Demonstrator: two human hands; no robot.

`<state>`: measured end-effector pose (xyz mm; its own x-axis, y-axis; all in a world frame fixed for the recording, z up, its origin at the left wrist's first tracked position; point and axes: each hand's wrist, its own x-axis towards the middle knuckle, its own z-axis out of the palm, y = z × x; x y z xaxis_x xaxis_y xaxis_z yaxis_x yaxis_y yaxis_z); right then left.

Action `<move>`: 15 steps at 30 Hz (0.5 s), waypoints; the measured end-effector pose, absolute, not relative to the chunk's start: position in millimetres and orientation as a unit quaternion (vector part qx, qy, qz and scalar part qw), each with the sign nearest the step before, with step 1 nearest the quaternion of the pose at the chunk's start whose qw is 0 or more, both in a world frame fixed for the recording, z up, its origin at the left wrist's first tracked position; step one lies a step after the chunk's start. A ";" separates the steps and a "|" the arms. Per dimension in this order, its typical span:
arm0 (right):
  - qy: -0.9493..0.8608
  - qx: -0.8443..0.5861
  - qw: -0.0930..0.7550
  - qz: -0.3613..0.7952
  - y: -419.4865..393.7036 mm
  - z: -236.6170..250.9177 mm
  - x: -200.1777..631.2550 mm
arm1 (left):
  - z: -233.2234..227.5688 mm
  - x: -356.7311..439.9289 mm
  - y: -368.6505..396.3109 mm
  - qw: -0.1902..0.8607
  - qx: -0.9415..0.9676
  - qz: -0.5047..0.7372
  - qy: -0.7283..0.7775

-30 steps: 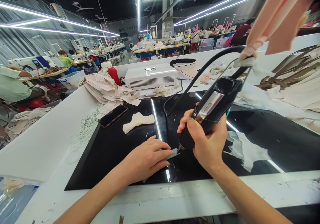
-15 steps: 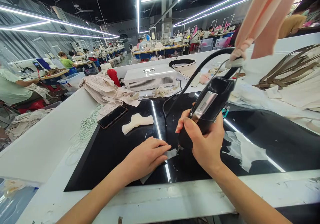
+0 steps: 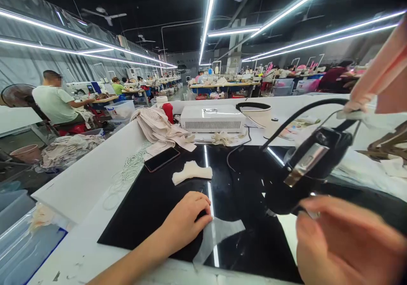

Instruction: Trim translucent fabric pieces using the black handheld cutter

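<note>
Showing a seated workshop's table from the wearer's viewpoint, the view centres on a glossy black board (image 3: 254, 242) set on a white worktable (image 3: 63, 251). The left hand (image 3: 187, 221) rests low over the board, its thumb and fingers bent close together at the upper left edge of a translucent sheet piece (image 3: 219, 236); whether they pinch or merely press it cannot be told. The sheet lies flat near the board's front edge, its pointed end toward the right. The right hand (image 3: 340, 234), blurred, is loosely curled beside a black handheld electric cutter (image 3: 318, 155); thumb and forefinger stand slightly apart, but whether they touch the tool cannot be told. The cutter leans to the right, with a thick black cable (image 3: 305, 105) arching leftward from its top and pink cloth (image 3: 372, 81) tied above it. Beyond the left hand lie a cream fabric piece (image 3: 193, 172) and a smartphone (image 3: 162, 159), with pale green cord (image 3: 129, 172) heaped loosely to their left. Behind the board stand beige cloth pieces (image 3: 159, 126), a red cone (image 3: 167, 112) and a vented white box (image 3: 211, 118). At far left, a co-worker (image 3: 55, 102) sits before a sewing machine (image 3: 85, 89).
</note>
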<state>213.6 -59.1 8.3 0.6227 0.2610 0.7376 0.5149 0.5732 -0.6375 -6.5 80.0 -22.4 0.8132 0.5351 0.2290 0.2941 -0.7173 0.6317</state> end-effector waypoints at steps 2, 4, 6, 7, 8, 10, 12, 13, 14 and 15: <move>-0.641 -0.467 0.600 -0.103 -58.1 2.2 209.1 | -22.3 -5.2 78.8 0.316 0.894 0.207 0.239; -0.723 -0.444 0.514 -0.126 -48.6 0.2 201.0 | -20.6 -5.3 77.8 0.341 0.882 0.206 0.253; -0.751 -0.434 0.485 -0.112 -35.4 0.3 192.7 | -17.0 -6.5 77.0 0.373 0.868 0.200 0.261; -0.756 -0.440 0.478 -0.081 -29.3 0.5 189.5 | -14.6 -7.6 77.0 0.391 0.860 0.197 0.262; -0.756 -0.454 0.470 -0.040 -24.2 0.7 187.2 | -12.1 -8.9 77.6 0.409 0.852 0.196 0.263; -0.743 -0.489 0.454 0.039 -17.7 1.1 185.3 | -7.3 -12.0 80.7 0.446 0.832 0.199 0.265; -0.721 -0.522 0.444 0.102 -14.4 1.5 186.1 | -3.9 -14.9 86.3 0.482 0.808 0.207 0.269; -0.711 -0.532 0.443 0.124 -13.0 1.8 187.0 | -3.1 -15.8 89.8 0.500 0.795 0.212 0.271; -0.704 -0.537 0.443 0.141 -11.1 2.1 188.0 | -2.9 -16.3 93.5 0.517 0.782 0.216 0.273; -0.698 -0.539 0.444 0.156 -8.5 2.4 189.1 | -3.2 -16.3 97.1 0.533 0.770 0.221 0.274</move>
<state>189.1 -8.5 2.4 -0.0232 0.8915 0.4524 0.6147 0.3695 -0.6968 -16.3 97.1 -3.2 0.7520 0.6575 0.0477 0.1870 -0.2822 0.9410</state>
